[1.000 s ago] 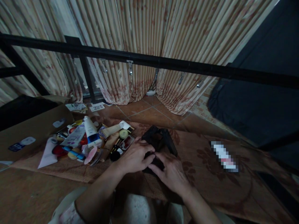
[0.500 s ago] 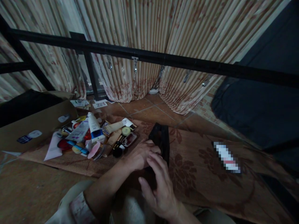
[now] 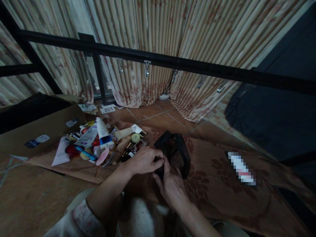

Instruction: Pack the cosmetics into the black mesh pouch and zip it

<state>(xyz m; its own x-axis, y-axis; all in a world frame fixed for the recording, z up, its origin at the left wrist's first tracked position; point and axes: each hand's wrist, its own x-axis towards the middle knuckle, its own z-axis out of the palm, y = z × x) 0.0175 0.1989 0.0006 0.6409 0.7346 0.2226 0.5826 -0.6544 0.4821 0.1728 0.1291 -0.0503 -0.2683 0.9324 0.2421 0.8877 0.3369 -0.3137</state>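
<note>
Left hand: your left hand [image 3: 146, 159] is curled at the near-left edge of the bag, thumb and forefinger drawn close together; you cannot tell from this angle whether fabric is pinched between them.
Right hand: your right hand [image 3: 174, 186] is half spread, thumb apart from the fingers, dark material showing in the gap; whether it grips the bag, you cannot tell. Its fingertips are right by the left hand's.
Black bag: the soft black bag [image 3: 174, 144] sits on the mat directly in front of you, partly under both hands, its top edge standing up behind them.
Mat: the patterned mat [image 3: 222, 194] runs crosswise in front of you over the tiled floor [image 3: 170, 113].
Cosmetics: to the left of the bag you have a loose pile, with a white-and-blue tube [image 3: 104, 133] on top, a beige tube [image 3: 123, 132] behind your left hand, a round pale-lidded container [image 3: 135, 138] beside it and a pink tube [image 3: 61, 153] at the near-left side.
Box: a cardboard box [image 3: 46, 133] stands just past the pile on your left.
Right side: well apart from the bag, a pixelated item [image 3: 241, 168] lies on the mat.
Backdrop: a black bar [image 3: 168, 61] crosses before striped curtains [image 3: 153, 33].
</note>
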